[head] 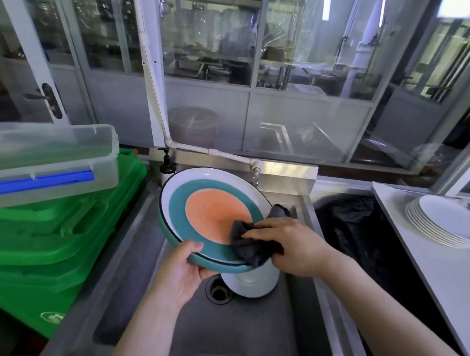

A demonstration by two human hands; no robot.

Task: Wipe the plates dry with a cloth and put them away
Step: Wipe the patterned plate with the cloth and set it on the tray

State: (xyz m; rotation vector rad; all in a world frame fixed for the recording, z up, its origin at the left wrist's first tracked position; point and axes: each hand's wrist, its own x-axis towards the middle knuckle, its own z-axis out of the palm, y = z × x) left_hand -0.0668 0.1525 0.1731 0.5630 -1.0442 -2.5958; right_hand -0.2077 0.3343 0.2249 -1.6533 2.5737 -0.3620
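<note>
Bright daylight comes in through the big glass walls [275,50] far beyond the fingers [255,230]. The glass is full of shiny reflections, so things behind it look mixed up. Long lamps [327,4] glow white up there. The plate [216,207] just past the fingers is clear and evenly lit. The sink [266,328] below them looks darker. Straight lines bend near the edges.
</note>
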